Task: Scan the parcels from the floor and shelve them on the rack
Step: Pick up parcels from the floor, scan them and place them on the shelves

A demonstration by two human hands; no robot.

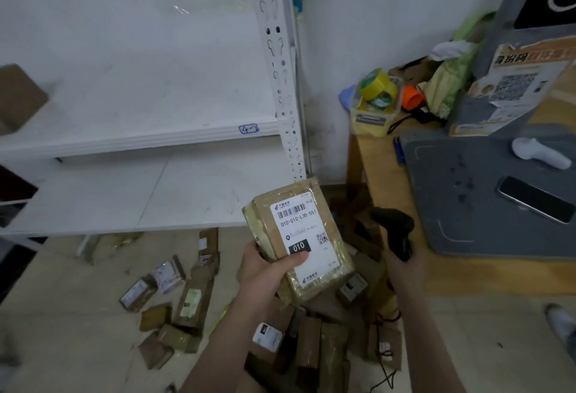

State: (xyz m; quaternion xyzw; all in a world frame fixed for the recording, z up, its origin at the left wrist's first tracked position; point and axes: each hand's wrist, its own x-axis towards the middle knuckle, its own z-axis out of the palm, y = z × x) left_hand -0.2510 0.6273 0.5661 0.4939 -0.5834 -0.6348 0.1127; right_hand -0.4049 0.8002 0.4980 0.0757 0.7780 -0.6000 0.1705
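Note:
My left hand [268, 271] grips a brown taped parcel [314, 280] from below, thumb on its white shipping label, which faces up. Just to its right, my right hand [400, 264] holds a black handheld barcode scanner [394, 230], its head level with the parcel's top end. Several more brown parcels [187, 299] lie scattered on the tiled floor below. The white metal rack [149, 140] stands at the left, its shelf marked "4-2" mostly bare. A brown parcel [18, 99] sits at that shelf's far left.
A wooden desk [383, 174] at the right carries a grey mat [473, 202], a phone [536, 199], a white scanner-like device [539, 152], a tub of tape rolls [377, 96] and a grey kiosk [514, 80]. A shoe [561, 321] shows at the far right.

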